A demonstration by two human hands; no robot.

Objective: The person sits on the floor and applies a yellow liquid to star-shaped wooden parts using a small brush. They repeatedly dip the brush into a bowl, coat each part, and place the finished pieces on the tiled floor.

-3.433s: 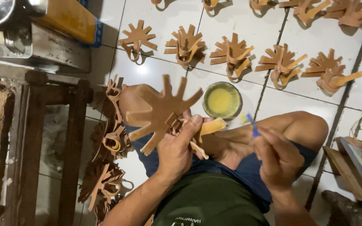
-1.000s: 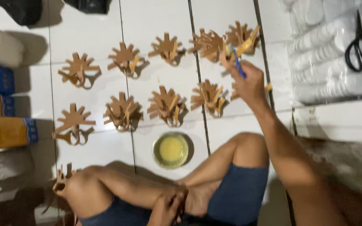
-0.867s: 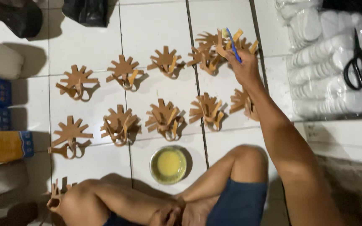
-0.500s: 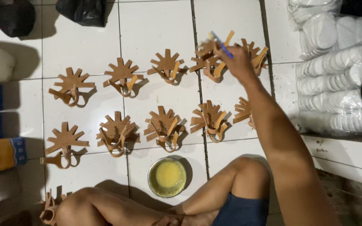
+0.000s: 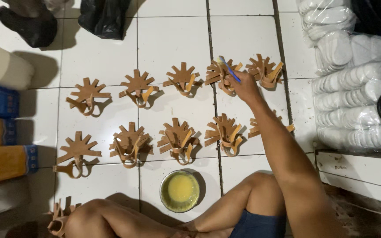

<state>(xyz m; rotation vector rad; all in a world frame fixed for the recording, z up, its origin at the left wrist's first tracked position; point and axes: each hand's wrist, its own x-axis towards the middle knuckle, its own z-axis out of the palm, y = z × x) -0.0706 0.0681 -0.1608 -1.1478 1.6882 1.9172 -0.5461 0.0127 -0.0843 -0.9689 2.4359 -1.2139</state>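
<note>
Brown cut-outs lie in two rows on the floor (image 5: 102, 57); right hand (image 5: 243, 86), pinching a brush (image 5: 229, 69), reaches a far-row cut-out (image 5: 220, 75), glue bowl (image 5: 180, 191) near; left hand unseen.

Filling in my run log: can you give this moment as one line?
right hand: holds blue brush over brown star-shaped piece | left hand: not in view | bowl of yellow glue: near knee, untouched | floor: two rows of pieces

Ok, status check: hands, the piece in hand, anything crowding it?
Right hand grips blue brush, touching brown star-shaped cutout. Left hand out of view. Neighbouring brown cutout sits close beside.
</note>
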